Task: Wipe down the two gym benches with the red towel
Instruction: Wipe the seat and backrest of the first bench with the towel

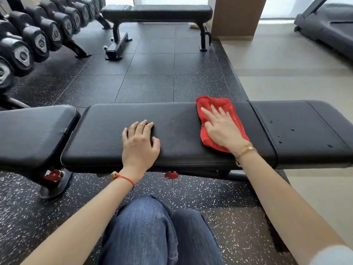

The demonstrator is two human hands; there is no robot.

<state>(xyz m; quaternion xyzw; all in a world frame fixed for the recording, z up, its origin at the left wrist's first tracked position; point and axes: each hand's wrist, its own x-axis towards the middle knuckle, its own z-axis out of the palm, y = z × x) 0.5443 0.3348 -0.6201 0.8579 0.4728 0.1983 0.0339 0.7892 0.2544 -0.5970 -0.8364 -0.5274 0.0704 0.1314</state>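
- The red towel (221, 123) lies bunched on the middle pad of the near bench (172, 138), toward its right end.
- The towel looks soft, light and floppy. It probably folds and slides easily, so a flat palm on top should move it better than a pinch at one corner.
- The bench pad looks smooth and a bit squashy. It seems heavy and steady, so it should not move when pushed on.
- The right hand (222, 129) lies flat on the towel with its fingers straight and spread, pressing it down onto the pad.
- The left hand (140, 142) rests on the bare pad near the middle. Its fingers are loose and a little bent, and it holds nothing.
- Both arms reach forward from the person, who is down low in front of the bench.
- A few dark spots show on the right pad (305, 131), which looks not wiped yet.
- The far bench (158, 12) stands well apart, across the floor.
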